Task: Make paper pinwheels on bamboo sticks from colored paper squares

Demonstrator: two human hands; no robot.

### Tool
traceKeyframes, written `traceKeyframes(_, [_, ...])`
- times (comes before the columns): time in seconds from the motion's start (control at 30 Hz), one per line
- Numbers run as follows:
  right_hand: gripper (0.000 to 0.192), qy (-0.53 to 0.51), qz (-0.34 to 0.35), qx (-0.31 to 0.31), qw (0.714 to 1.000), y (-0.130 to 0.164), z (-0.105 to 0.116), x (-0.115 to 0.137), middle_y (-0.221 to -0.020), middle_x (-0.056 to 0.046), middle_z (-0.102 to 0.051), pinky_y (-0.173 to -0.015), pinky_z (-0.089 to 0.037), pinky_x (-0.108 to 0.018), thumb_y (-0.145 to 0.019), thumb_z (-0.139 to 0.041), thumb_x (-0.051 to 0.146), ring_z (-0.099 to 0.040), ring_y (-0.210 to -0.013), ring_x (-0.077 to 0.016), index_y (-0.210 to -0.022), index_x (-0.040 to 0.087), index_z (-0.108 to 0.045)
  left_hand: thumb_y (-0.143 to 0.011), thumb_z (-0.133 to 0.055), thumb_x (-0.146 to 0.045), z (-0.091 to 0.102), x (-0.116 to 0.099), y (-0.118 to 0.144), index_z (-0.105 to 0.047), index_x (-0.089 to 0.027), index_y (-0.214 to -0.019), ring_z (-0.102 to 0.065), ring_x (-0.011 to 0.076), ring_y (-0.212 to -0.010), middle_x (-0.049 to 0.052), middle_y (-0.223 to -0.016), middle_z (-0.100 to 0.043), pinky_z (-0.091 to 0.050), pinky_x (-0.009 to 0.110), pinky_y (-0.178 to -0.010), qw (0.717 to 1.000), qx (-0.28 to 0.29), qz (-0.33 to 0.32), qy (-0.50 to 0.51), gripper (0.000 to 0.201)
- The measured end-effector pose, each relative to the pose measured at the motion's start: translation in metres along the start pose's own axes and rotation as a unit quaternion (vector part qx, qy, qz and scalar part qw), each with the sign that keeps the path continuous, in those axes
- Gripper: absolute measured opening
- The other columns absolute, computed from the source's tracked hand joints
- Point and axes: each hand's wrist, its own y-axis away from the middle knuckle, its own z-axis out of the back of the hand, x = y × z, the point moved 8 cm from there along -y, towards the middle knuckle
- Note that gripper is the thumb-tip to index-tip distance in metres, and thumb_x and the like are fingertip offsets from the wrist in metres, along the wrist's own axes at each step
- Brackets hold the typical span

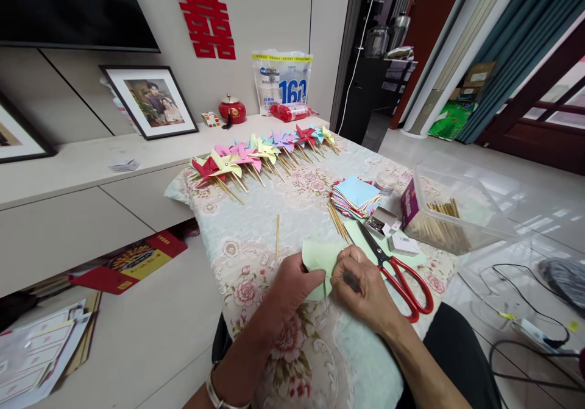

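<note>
A pale green paper square (pixel 320 261) lies at the near middle of the floral tablecloth (pixel 256 226), pinched between both hands; its free corner points away from the person, its folded part hidden under the fingers. The left hand (pixel 292 287) closes on its left edge, the right hand (pixel 365 290) on its right edge. A single wooden stick (pixel 277 237) lies just left, its long axis running away from the person. Red-handled scissors (pixel 400 275) lie just right, blades pointing up-left. Beyond them sit a stack of coloured paper (pixel 356 197) and a clear plastic box (pixel 457 214) at the right table edge. A row of finished pinwheels (pixel 262 153) lines the far edge; bare cloth lies between.
</note>
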Motion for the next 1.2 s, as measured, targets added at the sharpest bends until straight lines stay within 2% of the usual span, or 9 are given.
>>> traceKeyframes(0.2, [0.015,-0.002,-0.004,-0.012,1.0,0.0,0.0,-0.001,-0.083,-0.003,-0.051,-0.066,-0.041,-0.03,-0.084,-0.053,0.014,-0.053,-0.079,-0.0185,-0.071,0.02,-0.055,-0.059,-0.067,-0.026,-0.001,0.001,-0.003,-0.065,-0.014,-0.076,-0.053,0.0139,-0.06,-0.002,-0.063,-0.06,-0.042,0.024,-0.056,1.0,0.018,-0.008,0.006,0.021])
traceKeyframes(0.9, [0.013,0.015,-0.015,-0.019,1.0,0.001,-0.002,-0.004,-0.082,-0.003,-0.053,-0.067,-0.041,-0.032,-0.082,-0.053,0.012,-0.054,-0.08,-0.0196,-0.071,0.02,-0.055,-0.06,-0.071,-0.024,0.002,0.01,-0.007,-0.068,-0.014,-0.074,-0.06,0.0178,-0.063,0.0,-0.063,-0.065,-0.045,0.025,-0.057,1.0,-0.001,-0.014,-0.028,0.018])
traceKeyframes(1.2, [0.014,0.008,-0.025,-0.022,0.999,0.0,-0.001,-0.005,-0.081,-0.003,-0.053,-0.065,-0.04,-0.031,-0.081,-0.055,0.013,-0.054,-0.079,-0.0195,-0.07,0.02,-0.056,-0.062,-0.069,-0.023,0.001,0.007,-0.005,-0.065,-0.015,-0.073,-0.056,0.0157,-0.061,-0.001,-0.063,-0.062,-0.043,0.025,-0.057,0.999,0.007,-0.018,-0.034,0.014])
